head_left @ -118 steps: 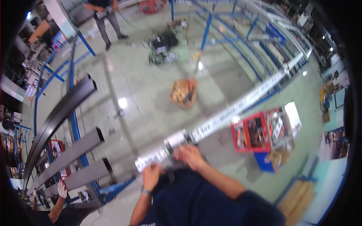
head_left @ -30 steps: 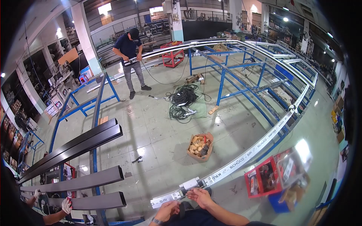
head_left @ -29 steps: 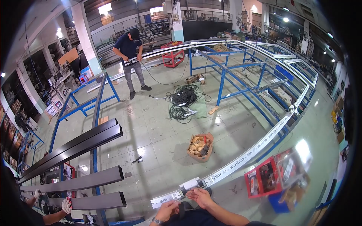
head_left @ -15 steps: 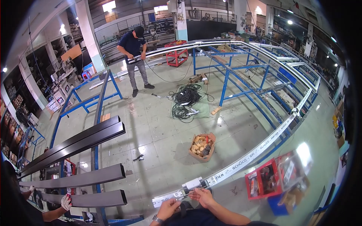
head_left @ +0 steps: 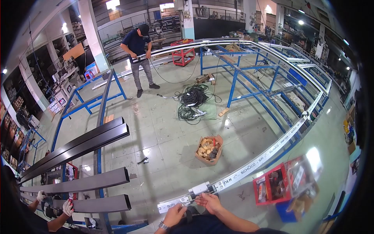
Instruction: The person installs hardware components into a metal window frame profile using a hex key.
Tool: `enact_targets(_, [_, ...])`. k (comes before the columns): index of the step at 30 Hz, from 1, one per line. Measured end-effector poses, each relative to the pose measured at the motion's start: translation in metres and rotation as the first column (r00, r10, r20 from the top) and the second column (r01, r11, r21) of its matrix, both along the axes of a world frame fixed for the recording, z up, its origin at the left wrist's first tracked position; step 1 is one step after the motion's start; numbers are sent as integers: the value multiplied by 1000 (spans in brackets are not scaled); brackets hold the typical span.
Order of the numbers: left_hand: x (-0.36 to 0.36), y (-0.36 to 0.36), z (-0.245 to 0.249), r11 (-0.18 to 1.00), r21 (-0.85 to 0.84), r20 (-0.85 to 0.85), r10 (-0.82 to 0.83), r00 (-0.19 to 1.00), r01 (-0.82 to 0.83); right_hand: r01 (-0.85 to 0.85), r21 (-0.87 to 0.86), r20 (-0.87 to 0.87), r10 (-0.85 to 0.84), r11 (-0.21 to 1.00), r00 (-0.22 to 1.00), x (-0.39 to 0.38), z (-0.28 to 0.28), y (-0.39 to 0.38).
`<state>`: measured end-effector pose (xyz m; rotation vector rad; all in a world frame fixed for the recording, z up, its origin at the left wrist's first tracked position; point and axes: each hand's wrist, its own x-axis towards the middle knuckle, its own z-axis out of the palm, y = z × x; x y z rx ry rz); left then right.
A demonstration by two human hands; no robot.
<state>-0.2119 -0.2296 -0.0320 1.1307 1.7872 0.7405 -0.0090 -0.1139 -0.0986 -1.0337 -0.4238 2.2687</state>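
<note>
At the bottom centre, my left hand [head_left: 175, 215], with a watch at the wrist, has its fingers pinched at the near edge of the white curved profile [head_left: 249, 168]. My right hand [head_left: 210, 202] is just to the right, its fingers closed on a thin rod-like tool [head_left: 191, 201] that reaches toward my left hand. What my left fingers hold, if anything, is too small to tell. Just beyond my hands, a silver block [head_left: 200, 188] sits on the profile near its end. Printed lettering runs along the profile.
Open box of wooden blocks [head_left: 209, 149] on the floor; red bin [head_left: 272, 185] at right. Black cable coil [head_left: 193, 97] lies farther off. A co-worker [head_left: 137, 46] stands at the profile's far end. Another person's gloved hand [head_left: 68, 207] is by dark profiles [head_left: 89, 181] at left.
The gloved hands at the lower left have shifted slightly upward. The far co-worker's feet and arms have moved a little. My own hands have barely moved.
</note>
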Motion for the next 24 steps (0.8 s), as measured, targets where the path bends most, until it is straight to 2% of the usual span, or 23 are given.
enact_targets(7, [8, 0, 6, 990, 132, -66, 55, 996, -46, 10, 8, -37, -10, 1000, 999, 0, -3, 1])
enact_targets(13, [9, -1, -2, 982, 180, -111, 68, 991, -47, 8, -16, -38, -9, 1000, 999, 0, 3, 1])
enact_targets(16, [3, -5, 2, 993, 118, -37, 12, 999, -8, -6, -70, -65, 2, 998, 998, 1, 7, -2])
enact_targets(18, [-8, -13, -21, 997, 58, 22, -46, 999, 44, -31, -102, -62, 25, 994, 998, 2, 10, -5])
enact_targets(19, [-10, -14, -17, 999, 23, 77, -49, 996, 47, -86, -101, -147, 70, 991, 987, 3, 3, -6])
enact_targets(20, [-9, -11, 7, 999, 17, 65, -43, 997, 42, -113, -54, -253, 96, 992, 963, 2, -3, -7])
enact_targets(21, [-11, -4, 32, 999, -9, 62, -37, 997, 38, -93, -42, -183, 83, 995, 980, -2, 13, -6])
enact_targets(22, [-16, -1, 36, 993, -52, -39, -111, 993, 109, -68, 33, -119, 72, 997, 990, -4, 28, -4])
enact_targets(24, [-17, -9, 19, 988, 150, -75, -11, 997, 22, 141, 201, -105, -122, 969, 987, 6, 60, 7])
